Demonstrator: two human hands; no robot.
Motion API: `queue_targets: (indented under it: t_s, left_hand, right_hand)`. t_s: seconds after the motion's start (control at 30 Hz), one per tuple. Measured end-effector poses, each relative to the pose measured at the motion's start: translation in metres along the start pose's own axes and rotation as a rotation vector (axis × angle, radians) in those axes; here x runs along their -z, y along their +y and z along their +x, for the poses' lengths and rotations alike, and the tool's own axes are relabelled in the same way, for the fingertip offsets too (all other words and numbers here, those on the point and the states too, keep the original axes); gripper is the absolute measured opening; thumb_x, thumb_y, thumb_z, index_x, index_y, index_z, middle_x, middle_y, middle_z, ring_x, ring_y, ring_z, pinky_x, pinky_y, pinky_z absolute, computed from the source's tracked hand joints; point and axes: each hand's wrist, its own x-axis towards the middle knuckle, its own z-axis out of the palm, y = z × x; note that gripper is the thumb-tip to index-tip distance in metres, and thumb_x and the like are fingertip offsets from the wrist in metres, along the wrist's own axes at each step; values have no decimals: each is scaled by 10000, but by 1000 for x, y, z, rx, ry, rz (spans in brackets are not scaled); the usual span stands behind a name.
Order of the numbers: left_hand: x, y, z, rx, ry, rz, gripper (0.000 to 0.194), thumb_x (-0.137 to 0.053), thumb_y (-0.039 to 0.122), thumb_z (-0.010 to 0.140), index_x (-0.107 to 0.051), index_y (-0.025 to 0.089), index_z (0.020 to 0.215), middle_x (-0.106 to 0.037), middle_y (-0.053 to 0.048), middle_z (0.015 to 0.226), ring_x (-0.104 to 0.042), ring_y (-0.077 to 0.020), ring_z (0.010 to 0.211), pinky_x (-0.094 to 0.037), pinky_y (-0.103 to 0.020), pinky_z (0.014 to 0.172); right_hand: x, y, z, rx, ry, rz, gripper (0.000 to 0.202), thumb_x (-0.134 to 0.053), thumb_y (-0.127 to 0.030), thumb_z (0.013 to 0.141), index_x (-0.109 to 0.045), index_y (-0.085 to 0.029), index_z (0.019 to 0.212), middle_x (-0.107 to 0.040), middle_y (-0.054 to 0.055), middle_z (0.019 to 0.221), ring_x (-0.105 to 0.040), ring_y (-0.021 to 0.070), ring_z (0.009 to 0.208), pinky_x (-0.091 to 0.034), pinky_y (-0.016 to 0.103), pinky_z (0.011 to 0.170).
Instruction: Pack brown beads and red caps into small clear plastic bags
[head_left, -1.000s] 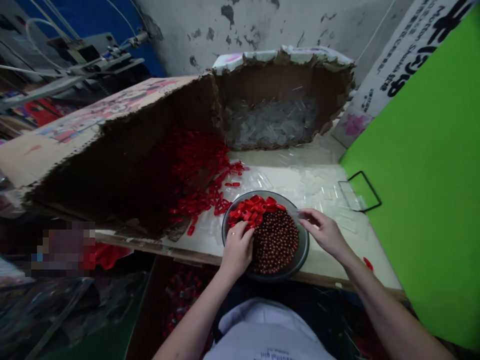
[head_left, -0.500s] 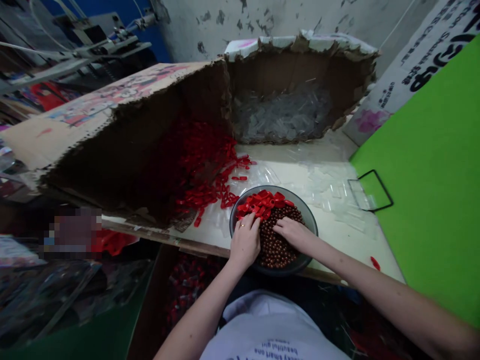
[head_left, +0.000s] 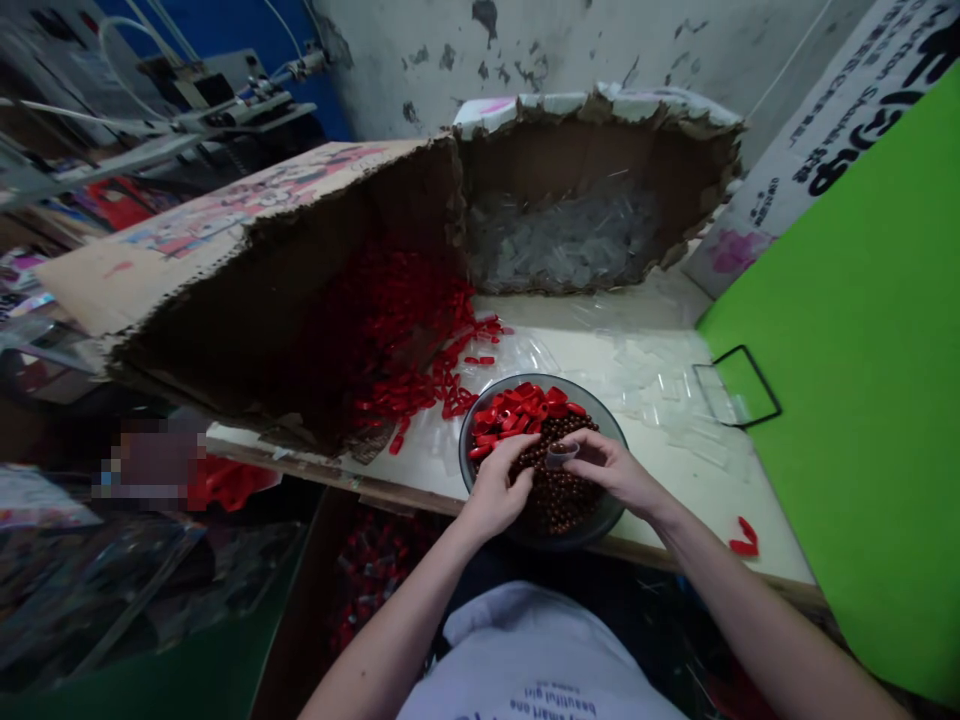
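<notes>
A round grey bowl (head_left: 616, 440) stands at the table's near edge. Brown beads (head_left: 559, 508) fill its near part, and red plastic pieces (head_left: 517, 408) are heaped at its far side. Between thumb and fingers, my right hand (head_left: 619, 472) grips a small clear plastic container (head_left: 562, 457) with some brown beads showing in it. My left hand (head_left: 496, 488) hovers over the bowl's left side, thumb and fingers apart, with nothing visible between them. Its fingertips are close to the red pieces and left of the container.
A torn cardboard box (head_left: 247, 215) at left spills red pieces (head_left: 420, 300) onto the table (head_left: 660, 500). Behind, another box (head_left: 600, 130) holds clear plastic pieces (head_left: 562, 235). More clear pieces (head_left: 694, 410) lie at right, beside a green panel (head_left: 862, 400) and a black wire handle (head_left: 761, 385).
My right hand has lifted out of the beads, and the clear container now shows in its fingers. My left hand has turned toward it, with thumb and fingers spread.
</notes>
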Motion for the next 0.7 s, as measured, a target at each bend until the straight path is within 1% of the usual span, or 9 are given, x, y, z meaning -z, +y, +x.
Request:
queue_targets:
  t_s: [0.07, 0.2, 0.3, 0.37, 0.43, 0.5, 0.57, 0.63, 0.7]
  left_hand:
    - [-6, 11, 3, 47, -27, -169, 434, -553, 151, 821, -560, 217, 1250, -613, -88, 1253, -565, -214, 1161, -414, -390, 1042]
    - [-15, 21, 12, 122, 37, -368, 337, -595, 198, 814, -617, 169, 1149, -672, -103, 1157, -629, -217, 1062, -463, -365, 984]
    - [-11, 28, 19, 187, 57, -456, 304, -646, 216, 776, -650, 147, 1072, -701, -102, 1084, -652, -223, 1004, -488, -361, 943]
    - [-5, 34, 22, 240, 56, -533, 327, -673, 233, 750, -656, 143, 1064, -711, -97, 1042, -666, -222, 942, -524, -347, 863]
    - [2, 43, 24, 274, 64, -602, 355, -691, 244, 731, -658, 144, 1071, -714, -90, 1018, -672, -210, 881, -547, -319, 776]
    - [7, 52, 24, 280, 72, -647, 382, -714, 235, 706, -660, 146, 1074, -707, -85, 1031, -669, -191, 851, -550, -290, 732]
    - [10, 60, 24, 275, 69, -677, 396, -732, 214, 681, -663, 143, 1065, -700, -83, 1044, -664, -171, 831, -548, -269, 720]
    - [10, 67, 23, 280, 62, -701, 398, -740, 200, 664, -667, 137, 1050, -699, -82, 1034, -662, -158, 799, -545, -259, 709]
    - [10, 72, 22, 289, 57, -719, 392, -742, 200, 661, -669, 133, 1041, -698, -84, 1029, -663, -149, 766, -543, -257, 698]
  right_hand:
    - [-5, -4, 0, 14, 45, 45, 260, -728, -325, 746, -626, -205, 952, -698, 13, 965, -648, 180, 932, -452, 366, 934]
    - [-11, -14, 2, 73, 84, 68, 280, -740, -317, 733, -639, -217, 975, -704, 12, 991, -647, 185, 952, -457, 360, 939]
    - [-10, -23, 2, 103, 82, 51, 305, -737, -321, 734, -645, -216, 1006, -702, 28, 1028, -651, 193, 966, -467, 366, 939]
    - [-3, -26, 2, 104, 97, 45, 333, -712, -351, 755, -636, -218, 1052, -698, 44, 1056, -657, 200, 971, -479, 376, 927]
    - [7, -24, 3, 110, 136, 1, 349, -646, -386, 807, -613, -220, 1112, -692, 63, 1080, -664, 206, 965, -496, 391, 903]
    - [18, -15, 8, 146, 176, -184, 323, -576, -376, 855, -600, -224, 1138, -683, 72, 1104, -658, 211, 976, -495, 410, 904]
    - [26, -2, 15, 199, 188, -554, 281, -545, -300, 868, -608, -226, 1132, -667, 73, 1133, -633, 219, 1022, -473, 422, 941]
    - [29, 12, 24, 225, 180, -897, 297, -541, -206, 848, -611, -214, 1136, -636, 90, 1176, -600, 232, 1071, -456, 417, 962]
    - [28, 24, 34, 219, 173, -1054, 355, -533, -144, 827, -593, -185, 1174, -592, 128, 1226, -584, 250, 1088, -460, 412, 946]
